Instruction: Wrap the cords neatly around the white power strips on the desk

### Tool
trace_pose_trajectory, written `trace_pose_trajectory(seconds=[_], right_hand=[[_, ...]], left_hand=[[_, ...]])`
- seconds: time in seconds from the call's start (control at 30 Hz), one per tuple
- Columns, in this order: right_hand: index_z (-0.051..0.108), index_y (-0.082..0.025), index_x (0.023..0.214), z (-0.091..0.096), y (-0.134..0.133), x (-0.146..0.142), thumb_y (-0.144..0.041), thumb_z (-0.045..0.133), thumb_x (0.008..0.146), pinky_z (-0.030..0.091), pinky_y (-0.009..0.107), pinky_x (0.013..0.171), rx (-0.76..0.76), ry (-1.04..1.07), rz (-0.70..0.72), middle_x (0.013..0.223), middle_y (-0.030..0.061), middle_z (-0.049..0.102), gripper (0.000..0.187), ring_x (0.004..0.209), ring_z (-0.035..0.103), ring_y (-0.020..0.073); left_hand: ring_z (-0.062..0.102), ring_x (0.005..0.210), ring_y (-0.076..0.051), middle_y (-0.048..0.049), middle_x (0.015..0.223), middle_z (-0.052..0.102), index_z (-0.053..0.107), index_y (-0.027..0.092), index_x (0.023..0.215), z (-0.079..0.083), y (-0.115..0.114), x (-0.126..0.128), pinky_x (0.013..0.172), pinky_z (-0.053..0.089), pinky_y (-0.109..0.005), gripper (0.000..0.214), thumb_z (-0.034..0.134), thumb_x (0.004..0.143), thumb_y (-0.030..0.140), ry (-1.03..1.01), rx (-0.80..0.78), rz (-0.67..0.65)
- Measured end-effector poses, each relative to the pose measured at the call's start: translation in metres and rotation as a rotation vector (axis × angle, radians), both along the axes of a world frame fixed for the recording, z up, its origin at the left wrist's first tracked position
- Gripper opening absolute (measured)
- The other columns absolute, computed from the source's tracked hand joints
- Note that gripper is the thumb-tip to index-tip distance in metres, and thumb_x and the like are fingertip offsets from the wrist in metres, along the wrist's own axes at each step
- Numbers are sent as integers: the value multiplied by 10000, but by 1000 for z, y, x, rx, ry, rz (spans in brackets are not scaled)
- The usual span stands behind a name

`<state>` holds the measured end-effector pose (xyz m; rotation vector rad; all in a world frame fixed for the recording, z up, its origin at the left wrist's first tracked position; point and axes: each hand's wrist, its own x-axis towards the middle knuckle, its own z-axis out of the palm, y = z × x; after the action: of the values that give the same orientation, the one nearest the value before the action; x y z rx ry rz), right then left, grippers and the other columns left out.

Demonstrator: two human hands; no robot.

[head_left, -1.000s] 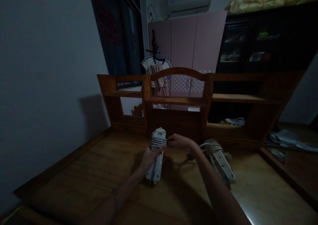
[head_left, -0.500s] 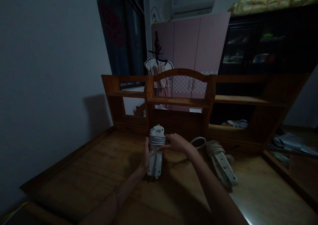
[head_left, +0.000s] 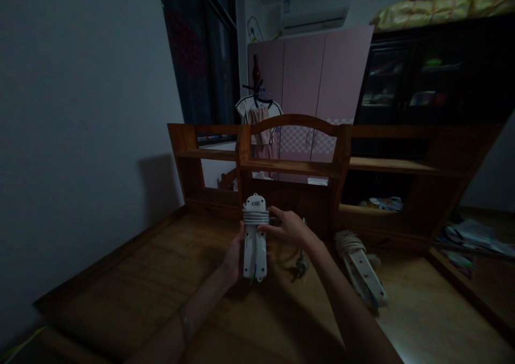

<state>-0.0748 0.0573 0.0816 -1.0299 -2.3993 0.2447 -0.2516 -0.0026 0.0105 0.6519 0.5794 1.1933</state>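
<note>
A white power strip (head_left: 250, 251) stands tilted up before me, its underside with screw holes and a label facing me. Several turns of its pale cord (head_left: 256, 217) wrap round its upper part. My left hand (head_left: 233, 257) grips the strip along its left edge, the fingers partly hidden behind it. At the right edge of the wrapping, my right hand (head_left: 295, 227) is closed on the cord, thumb and index finger against the strip. The cord's loose end hangs behind my right hand, with a dark-looking plug (head_left: 301, 266) low over the table.
On the wooden tabletop (head_left: 161, 278) to the right lies a second power strip (head_left: 364, 273) with its cord wound round one end. A wooden shelf unit (head_left: 289, 165) runs along the back edge. A wall (head_left: 88, 139) bounds the left side. Papers (head_left: 478, 238) lie at far right.
The power strip has risen slightly in view with both hands. The cord's loose loop on the right has dropped, and the plug now shows hanging below my right hand.
</note>
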Motion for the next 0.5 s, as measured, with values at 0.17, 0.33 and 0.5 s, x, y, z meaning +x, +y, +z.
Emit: trace_pose_trajectory(seconds=[0.17, 0.33, 0.5], right_hand=[[559, -255, 1172, 0, -2, -2, -646, 502, 819, 358, 236, 645, -11, -40, -5, 872, 48, 697, 529, 858, 656, 228], [613, -216, 1071, -5, 1, -2, -656, 497, 816, 345, 235, 628, -33, -95, -14, 863, 68, 692, 522, 857, 651, 229], [630, -193, 938, -9, 5, -5, -620, 478, 850, 334, 223, 605, -70, -86, 38, 822, 59, 683, 462, 781, 644, 195]], left_hand=[[645, 584, -210, -94, 750, 659, 641, 129, 928, -1, 0, -2, 560, 525, -344, 691, 429, 745, 760, -26, 16, -99], [621, 488, -204, -86, 645, 644, 643, 109, 853, -9, 8, -4, 448, 493, -317, 746, 423, 700, 806, 40, -53, -89], [590, 450, -165, -59, 582, 624, 634, 123, 761, -12, 10, -1, 432, 475, -276, 664, 482, 709, 768, 146, 1, 84]])
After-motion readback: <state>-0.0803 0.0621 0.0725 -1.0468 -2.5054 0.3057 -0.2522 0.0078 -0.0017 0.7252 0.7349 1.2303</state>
